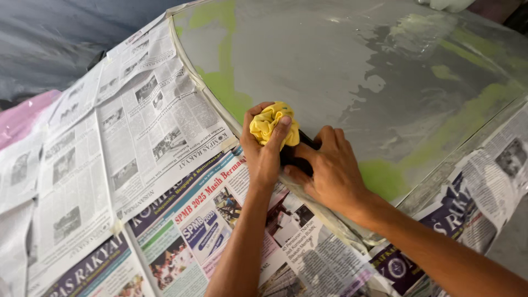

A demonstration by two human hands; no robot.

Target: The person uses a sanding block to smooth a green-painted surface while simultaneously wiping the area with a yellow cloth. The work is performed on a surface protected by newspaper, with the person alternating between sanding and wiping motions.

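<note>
Newspaper masking (137,165) covered the left. Left hand (263,154) had fingers closed around a crumpled yellow cloth (270,125); right hand (330,170) gripped a black block (297,159) at the wet grey panel's (330,66) edge. Green filler patches (385,176) remained visible, so sanding looked unfinished.

A dark object (300,157) sits mostly hidden between the two hands, at about 6 o'clock from the yellow cloth (270,124); its shape cannot be told. The right hand (329,171) covers its lower part, and the left hand (264,151) hides the cloth's underside. At 1 o'clock, a pale thing (446,4) is cut off by the top edge. Both forearms run out at the bottom edge.
</note>
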